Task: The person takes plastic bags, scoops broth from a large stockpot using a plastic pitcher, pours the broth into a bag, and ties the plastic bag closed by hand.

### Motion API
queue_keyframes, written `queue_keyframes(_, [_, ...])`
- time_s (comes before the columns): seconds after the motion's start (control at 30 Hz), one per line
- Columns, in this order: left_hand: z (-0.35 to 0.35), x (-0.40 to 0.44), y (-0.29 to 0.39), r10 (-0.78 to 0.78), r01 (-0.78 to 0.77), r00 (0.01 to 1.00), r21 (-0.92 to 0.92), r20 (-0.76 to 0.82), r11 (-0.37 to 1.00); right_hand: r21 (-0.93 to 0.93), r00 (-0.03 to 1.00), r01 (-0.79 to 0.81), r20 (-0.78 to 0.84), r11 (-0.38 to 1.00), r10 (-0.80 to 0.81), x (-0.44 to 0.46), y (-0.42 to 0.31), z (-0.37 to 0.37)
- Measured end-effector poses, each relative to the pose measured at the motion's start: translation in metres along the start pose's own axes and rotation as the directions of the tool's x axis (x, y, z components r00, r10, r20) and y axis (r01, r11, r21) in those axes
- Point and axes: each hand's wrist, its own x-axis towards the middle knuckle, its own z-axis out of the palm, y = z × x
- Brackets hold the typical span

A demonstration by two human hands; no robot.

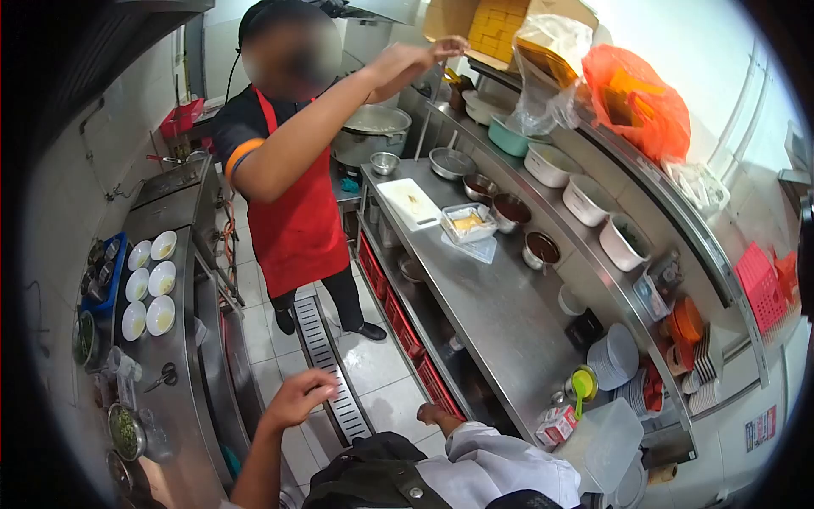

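My left hand [298, 397] is raised over the tiled floor at the lower middle, its fingers loosely curled and nothing visible in them. Low beside the steel table's front edge is my right hand [430, 414], partly hidden by my white sleeve; its fingers are too small to read. Facing me, a co-worker in a red apron [297, 212] stands in the aisle with arms raised toward the upper shelf. Six white bowls [161, 278] rest on the left counter [182, 356], with black scissors [163, 377] nearer to me.
Right of the aisle, a steel table [475, 297] bears a white cutting board [409, 204], sauce pots and stacked plates [612, 356]. Tubs line the shelf above it. A drain grate [329, 365] runs along the floor. Behind the co-worker is a large pot [370, 136].
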Motion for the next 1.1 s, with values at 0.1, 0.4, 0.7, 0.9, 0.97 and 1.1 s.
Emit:
queue_keyframes(0.1, [0.075,0.052,0.148,0.373,-0.325,0.82,-0.184,0.434,0.928,0.015,0.968,0.086,-0.238,0.996,-0.08,0.061,0.07,0.097])
queue_keyframes(0.4, [0.241,0.054,0.225,0.758,0.004,0.358,-0.813,0.545,0.583,0.469,0.949,0.154,-0.316,0.87,0.002,0.013,-0.012,0.086])
queue_keyframes(0.7, [0.286,-0.06,0.218,0.738,-0.086,0.589,-0.882,0.33,0.463,0.498,0.984,0.026,-0.164,0.867,0.065,-0.102,0.008,0.196])
queue_keyframes(0.9, [0.268,-0.107,0.186,0.688,-0.078,0.537,-0.784,0.487,0.616,0.455,0.979,0.055,-0.199,0.889,0.041,-0.131,0.052,0.254])
queue_keyframes(0.97, [0.264,-0.101,0.114,0.676,-0.088,0.607,-0.81,0.418,0.579,0.414,0.959,0.128,-0.284,0.901,-0.006,-0.117,0.076,0.275])
queue_keyframes(1.1, [0.261,-0.131,-0.092,-0.038,0.033,0.999,-0.66,0.007,0.75,0.695,0.982,0.099,-0.182,0.713,0.041,-0.2,0.017,0.225])
